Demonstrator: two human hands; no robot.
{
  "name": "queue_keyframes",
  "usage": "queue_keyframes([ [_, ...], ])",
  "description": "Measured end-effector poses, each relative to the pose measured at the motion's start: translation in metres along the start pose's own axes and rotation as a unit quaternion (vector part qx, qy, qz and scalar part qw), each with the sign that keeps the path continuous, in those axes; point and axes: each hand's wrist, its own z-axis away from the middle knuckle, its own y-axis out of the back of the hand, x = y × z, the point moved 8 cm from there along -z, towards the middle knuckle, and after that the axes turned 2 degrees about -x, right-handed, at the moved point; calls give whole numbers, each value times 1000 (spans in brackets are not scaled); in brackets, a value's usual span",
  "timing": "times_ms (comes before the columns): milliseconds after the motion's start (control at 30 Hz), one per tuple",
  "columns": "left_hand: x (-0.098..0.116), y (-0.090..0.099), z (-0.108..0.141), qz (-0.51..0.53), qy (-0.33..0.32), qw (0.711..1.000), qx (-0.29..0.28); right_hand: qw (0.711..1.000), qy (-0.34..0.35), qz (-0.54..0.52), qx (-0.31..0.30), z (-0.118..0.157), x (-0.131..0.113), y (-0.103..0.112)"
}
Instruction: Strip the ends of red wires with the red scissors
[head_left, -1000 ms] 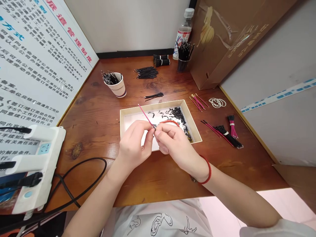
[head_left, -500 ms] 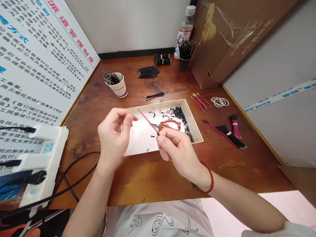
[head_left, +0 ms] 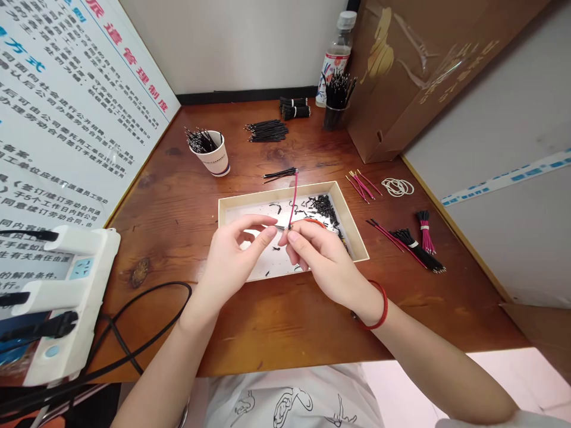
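Note:
In the head view, my right hand (head_left: 319, 252) pinches the lower, dark end of a thin pink wire (head_left: 294, 196) between thumb and forefinger. The wire stands nearly upright above the shallow box. Close by on the left, my left hand (head_left: 238, 246) has its thumb and forefinger slightly apart, pointing toward the wire's held end. I see nothing between them. Beneath both hands lies the cream box (head_left: 348, 217) with a white floor. Red-handled scissors (head_left: 316, 222) rest in it, mostly hidden by my right hand. Black scraps (head_left: 324, 206) are heaped at its right end.
Black wires fill a paper cup (head_left: 215, 160) and a clear cup (head_left: 334, 116). Black bundles (head_left: 294, 111) lie at the back. Pink wires (head_left: 362, 185), rubber bands (head_left: 397, 187) and tied bundles (head_left: 427, 232) lie right. A power strip (head_left: 84, 297) with cables stands left.
The pink wire has swung from leaning left to nearly upright in my right hand. My left hand has moved right, close to the wire's lower end.

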Motion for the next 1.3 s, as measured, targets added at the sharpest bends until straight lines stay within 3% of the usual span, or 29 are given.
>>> queue_keyframes([
  [133,2,-10,3,181,23,982,-47,999,-5,23,-33,0,-1,-9],
  [267,-2,-9,4,238,35,970,-27,997,-7,48,-60,0,-3,-15],
  [367,-5,-2,4,242,36,970,11,986,15,156,-60,-5,-9,-5],
  [433,-7,2,3,240,43,969,32,958,8,285,-30,-13,-9,11],
  [533,-12,1,2,272,77,959,20,884,-80,460,-25,-25,6,32],
  [600,-14,-4,2,313,104,944,-11,848,-131,509,-67,-30,20,36],
  [667,-16,-9,2,349,121,929,-37,838,-142,520,-90,-31,28,34],
  [767,-18,-12,3,375,131,916,-55,849,-129,508,-69,-29,31,35],
  [933,-19,-9,2,353,121,927,-30,957,-38,281,66,-19,10,49],
  [1000,-17,-5,0,334,106,936,-11,981,2,176,78,-15,0,48],
  [1300,-12,-4,-1,243,49,969,15,995,-19,-14,99,-9,-8,22],
])
